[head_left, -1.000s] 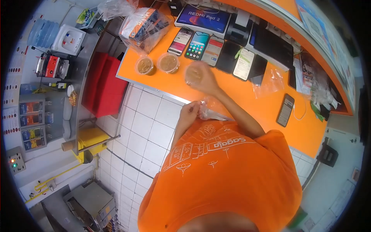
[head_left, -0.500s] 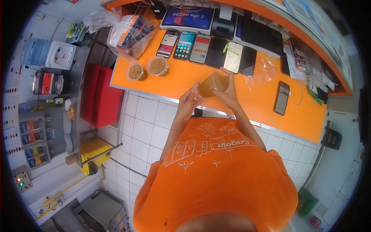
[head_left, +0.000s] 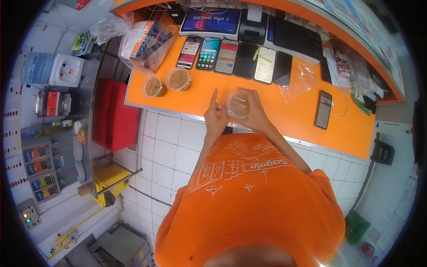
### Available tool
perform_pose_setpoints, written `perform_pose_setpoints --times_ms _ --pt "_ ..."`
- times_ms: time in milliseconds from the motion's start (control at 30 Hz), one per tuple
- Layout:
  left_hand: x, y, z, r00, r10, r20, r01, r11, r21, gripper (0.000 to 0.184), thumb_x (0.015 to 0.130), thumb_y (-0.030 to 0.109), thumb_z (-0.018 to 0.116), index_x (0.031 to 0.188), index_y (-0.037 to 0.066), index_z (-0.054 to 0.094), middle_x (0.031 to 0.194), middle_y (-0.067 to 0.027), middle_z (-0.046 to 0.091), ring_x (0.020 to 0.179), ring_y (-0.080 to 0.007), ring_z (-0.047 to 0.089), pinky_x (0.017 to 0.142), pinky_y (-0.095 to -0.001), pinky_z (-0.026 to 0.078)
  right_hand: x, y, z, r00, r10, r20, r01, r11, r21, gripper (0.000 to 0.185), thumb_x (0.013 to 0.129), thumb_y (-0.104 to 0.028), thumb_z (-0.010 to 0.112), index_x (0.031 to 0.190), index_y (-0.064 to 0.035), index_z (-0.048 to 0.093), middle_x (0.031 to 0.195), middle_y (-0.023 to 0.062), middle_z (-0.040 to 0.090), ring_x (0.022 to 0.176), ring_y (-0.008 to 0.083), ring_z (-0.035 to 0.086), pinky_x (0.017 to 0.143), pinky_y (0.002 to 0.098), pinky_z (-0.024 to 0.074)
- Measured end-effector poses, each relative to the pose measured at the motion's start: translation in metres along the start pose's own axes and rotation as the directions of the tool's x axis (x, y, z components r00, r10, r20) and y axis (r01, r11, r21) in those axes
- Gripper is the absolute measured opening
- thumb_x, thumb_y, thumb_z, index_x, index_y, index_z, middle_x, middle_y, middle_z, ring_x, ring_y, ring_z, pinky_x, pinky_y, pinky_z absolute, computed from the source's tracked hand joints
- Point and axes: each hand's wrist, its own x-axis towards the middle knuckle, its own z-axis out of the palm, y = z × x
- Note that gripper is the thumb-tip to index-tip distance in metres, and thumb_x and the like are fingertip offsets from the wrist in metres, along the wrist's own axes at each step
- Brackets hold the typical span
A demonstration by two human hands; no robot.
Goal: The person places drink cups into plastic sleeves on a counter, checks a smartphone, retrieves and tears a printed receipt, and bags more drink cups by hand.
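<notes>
A lidded clear plastic cup (head_left: 238, 107) with a brownish drink stands roughly upright at the counter's near edge, its round lid turned up toward me. My right hand (head_left: 256, 112) is closed around its right and far side. Beside the cup's left side is my left hand (head_left: 215, 116), index finger stretched out and the other fingers partly bent; whether it touches the cup is unclear. Two more lidded cups (head_left: 179, 79) (head_left: 154, 86) with brownish contents sit on the orange counter to the left.
Several phones (head_left: 207, 54) lie in a row along the orange counter (head_left: 293, 118), before a tablet box (head_left: 211, 21) and a small printer (head_left: 252, 29). A filled plastic bag (head_left: 149, 42) sits at the back left. Another phone (head_left: 323, 110) lies right, near crumpled clear plastic (head_left: 300, 82).
The cup has gone from tilted to roughly upright, its lid now facing me. My left hand has come off the cup's end, and its index finger has straightened.
</notes>
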Motion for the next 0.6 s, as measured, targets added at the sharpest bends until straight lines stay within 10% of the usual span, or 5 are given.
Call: perform_pose_setpoints --times_ms 200,300,400,600 --pt "-0.004 0.002 0.01 0.982 0.181 -0.049 -0.181 0.983 -0.008 0.079 0.097 0.004 0.054 0.159 0.008 0.004 0.082 -0.012 0.063 0.074 -0.0176 0.063 0.066 -0.0326 0.052 -0.003 0.001 -0.015 0.959 0.152 0.238 -0.117 0.981 -0.156 0.096 0.075 -0.031 0.085 0.148 -0.0126 0.027 0.137 0.024 0.039 0.126 0.0405 0.047 0.106 0.0455 0.0403" --pt "-0.016 0.0 0.012 0.998 -0.056 0.042 0.07 0.803 -0.592 0.085 0.098 0.004 0.052 0.158 0.009 -0.008 0.089 -0.0099 0.064 0.077 -0.0144 0.062 0.068 -0.0291 0.051 0.005 0.032 -0.025 0.924 0.27 0.27 -0.322 0.932 0.169 0.097 0.077 -0.033 0.083 0.15 -0.0116 0.022 0.139 0.026 0.039 0.13 0.0419 0.044 0.107 0.046 0.0389" --pt "-0.02 -0.001 0.019 0.998 -0.054 0.041 0.068 0.798 -0.599 0.09 0.098 0.005 0.053 0.156 0.01 -0.015 0.096 -0.0071 0.063 0.074 -0.0099 0.056 0.064 -0.0252 0.048 -0.004 0.03 -0.028 0.924 0.291 0.25 -0.299 0.954 -0.006 0.093 0.08 -0.034 0.081 0.148 -0.0089 0.024 0.137 0.0273 0.044 0.129 0.0407 0.047 0.105 0.0455 0.0408" --pt "-0.026 0.037 -0.002 0.993 0.117 0.01 -0.111 0.962 -0.251 0.1 0.093 0.002 0.061 0.156 0.011 -0.016 0.093 -0.0037 0.056 0.067 -0.0064 0.047 0.058 -0.0196 0.039 -0.016 0.017 -0.02 0.923 0.287 0.255 -0.255 0.955 -0.153 0.077 0.079 -0.034 0.082 0.136 -0.0072 0.037 0.084 0.0165 0.065 0.084 0.0302 0.066 0.08 0.0393 0.0498"
